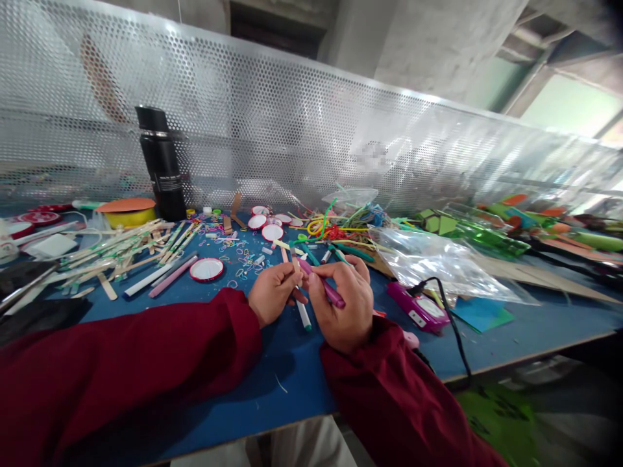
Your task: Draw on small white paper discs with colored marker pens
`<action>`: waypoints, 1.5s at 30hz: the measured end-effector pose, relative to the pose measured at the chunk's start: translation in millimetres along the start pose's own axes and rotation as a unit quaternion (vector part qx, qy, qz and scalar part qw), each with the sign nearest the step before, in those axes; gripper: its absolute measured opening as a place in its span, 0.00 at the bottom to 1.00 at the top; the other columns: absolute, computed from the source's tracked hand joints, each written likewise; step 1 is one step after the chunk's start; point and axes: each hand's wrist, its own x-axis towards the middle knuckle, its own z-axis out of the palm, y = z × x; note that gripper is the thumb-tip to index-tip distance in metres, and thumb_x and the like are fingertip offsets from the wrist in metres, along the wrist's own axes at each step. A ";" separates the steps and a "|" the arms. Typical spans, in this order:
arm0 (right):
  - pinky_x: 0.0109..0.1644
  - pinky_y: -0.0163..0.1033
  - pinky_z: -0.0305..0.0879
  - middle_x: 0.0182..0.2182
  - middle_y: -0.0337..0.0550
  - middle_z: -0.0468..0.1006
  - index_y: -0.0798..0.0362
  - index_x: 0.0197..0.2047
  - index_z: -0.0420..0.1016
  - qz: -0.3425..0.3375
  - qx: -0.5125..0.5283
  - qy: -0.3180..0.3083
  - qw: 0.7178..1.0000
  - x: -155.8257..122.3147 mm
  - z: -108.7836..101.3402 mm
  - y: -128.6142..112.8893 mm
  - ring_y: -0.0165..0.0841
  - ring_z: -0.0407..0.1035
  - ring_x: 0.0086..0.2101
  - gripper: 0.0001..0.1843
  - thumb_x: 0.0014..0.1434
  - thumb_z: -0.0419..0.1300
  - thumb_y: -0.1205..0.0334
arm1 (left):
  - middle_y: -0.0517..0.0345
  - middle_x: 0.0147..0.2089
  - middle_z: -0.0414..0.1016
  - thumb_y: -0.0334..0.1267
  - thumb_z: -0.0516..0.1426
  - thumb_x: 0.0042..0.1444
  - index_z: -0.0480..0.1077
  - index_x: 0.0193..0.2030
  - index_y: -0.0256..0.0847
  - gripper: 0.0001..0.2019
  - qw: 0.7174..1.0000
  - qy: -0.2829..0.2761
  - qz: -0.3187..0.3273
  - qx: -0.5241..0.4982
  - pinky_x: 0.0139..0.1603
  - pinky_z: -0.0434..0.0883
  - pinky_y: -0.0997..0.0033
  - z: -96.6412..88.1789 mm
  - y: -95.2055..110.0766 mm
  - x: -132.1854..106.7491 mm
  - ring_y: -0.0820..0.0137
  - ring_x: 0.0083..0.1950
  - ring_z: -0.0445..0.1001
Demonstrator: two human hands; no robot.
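Observation:
Near the table's middle, my left hand (pixel 275 292) is closed in a pinch on a craft stick (pixel 295 261), which points up and away. My right hand (pixel 344 301) is wrapped round a purple pen-shaped tool (pixel 333 295), its far end close to the stick. Whether the two touch I cannot tell, as the fingertips hide the spot. Beneath the hands lies a white marker (pixel 304 316) with a green end. Just beyond them are more markers and small bits scattered on the blue table (pixel 287 383).
Left: a black bottle (pixel 163 168), a pile of craft sticks (pixel 117 250), a pink marker (pixel 172 275) and a round lid (pixel 207 269). Right: a purple power strip (pixel 418 308) with a black cable, and a clear plastic bag (pixel 438 259). A perforated metal panel (pixel 292 123) stands behind.

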 end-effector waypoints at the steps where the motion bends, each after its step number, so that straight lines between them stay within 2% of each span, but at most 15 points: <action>1: 0.61 0.53 0.62 0.30 0.37 0.83 0.46 0.35 0.72 -0.002 0.001 -0.003 1.000 -0.1 0.2 -0.1 0.36 0.75 0.31 0.06 0.66 0.58 0.61 | 0.58 0.33 0.76 0.51 0.62 0.58 0.72 0.35 0.38 0.16 1.000 0.000 -0.001 0.000 0.24 0.68 0.79 0.0 0.4 -0.2 0.73 0.28 0.75; 6: 0.62 0.52 0.61 0.30 0.36 0.83 0.46 0.35 0.73 -0.005 0.007 -0.013 1.000 -0.3 1.4 -0.6 0.35 0.75 0.32 0.06 0.66 0.58 0.62 | 0.60 0.31 0.73 0.51 0.62 0.58 0.72 0.34 0.38 0.16 1.000 -0.003 0.004 0.002 0.24 0.68 0.79 0.0 0.8 -0.4 0.74 0.28 0.75; 11: 0.61 0.52 0.62 0.30 0.36 0.82 0.47 0.35 0.73 0.003 0.006 0.002 1.000 0.1 0.6 -0.6 0.35 0.74 0.31 0.06 0.65 0.59 0.62 | 0.58 0.33 0.75 0.51 0.62 0.59 0.72 0.35 0.38 0.16 1.000 0.003 -0.001 -0.004 0.24 0.68 0.79 0.2 0.4 -0.1 0.74 0.28 0.75; 45: 0.62 0.51 0.61 0.30 0.37 0.82 0.47 0.36 0.73 -0.004 0.007 -0.008 1.000 -0.5 2.0 1.2 0.35 0.75 0.31 0.05 0.66 0.59 0.62 | 0.58 0.33 0.76 0.52 0.62 0.58 0.72 0.36 0.37 0.17 1.000 -0.005 0.005 0.006 0.24 0.68 0.79 -0.8 -1.4 0.8 0.73 0.28 0.75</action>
